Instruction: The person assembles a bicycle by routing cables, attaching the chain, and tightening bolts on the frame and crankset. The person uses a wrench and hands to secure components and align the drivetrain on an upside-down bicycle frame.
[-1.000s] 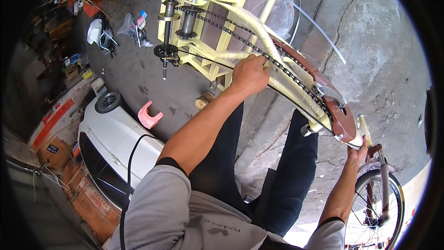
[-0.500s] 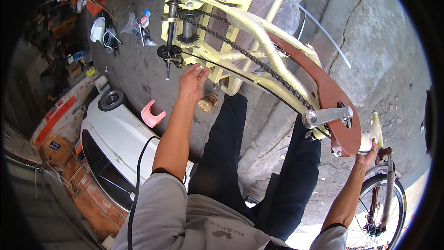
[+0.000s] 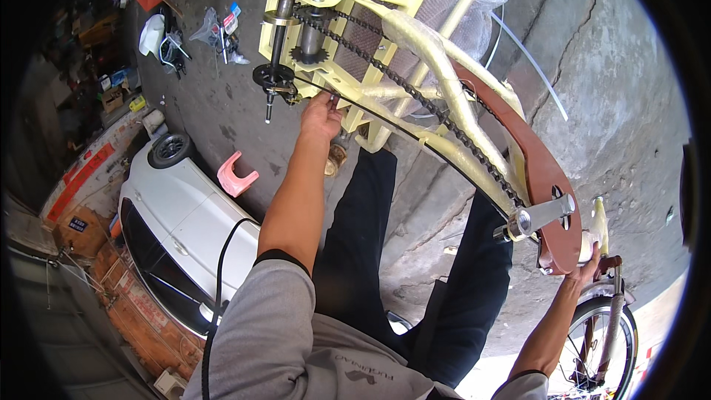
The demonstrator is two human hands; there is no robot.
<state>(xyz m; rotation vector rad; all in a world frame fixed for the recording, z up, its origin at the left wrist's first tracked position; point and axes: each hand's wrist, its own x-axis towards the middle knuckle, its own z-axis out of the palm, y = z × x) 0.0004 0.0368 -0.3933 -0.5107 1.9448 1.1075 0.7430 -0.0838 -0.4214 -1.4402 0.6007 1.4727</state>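
A pale yellow tricycle frame [image 3: 448,78], partly in plastic wrap, stretches across in front of me. My left hand [image 3: 322,117] is under its rear edge, beside a thin black cable [image 3: 385,116]; the fingers are curled together, and what they pinch is partly hidden. Left of that hand is a black axle [image 3: 275,52] carrying a round black hub part [image 3: 272,76]. My right hand [image 3: 585,270] grips a wrapped frame tube [image 3: 587,244] behind the brown chain guard [image 3: 544,170]. The chain [image 3: 415,92] runs from the rear sprocket [image 3: 309,55] toward a silver crank arm [image 3: 544,215].
A spoked wheel [image 3: 596,341] with a fork stands at the lower right. A small tin can [image 3: 335,161] and a pink U-shaped piece [image 3: 237,174] are near my left arm. A white toy-like car [image 3: 185,230] stands at left; wrapped parts [image 3: 226,33] lie farther off.
My left hand has shifted slightly right and up along the frame edge, its fingers now reaching behind the cable. The chain guard and crank sit a little lower; my right hand keeps its grip.
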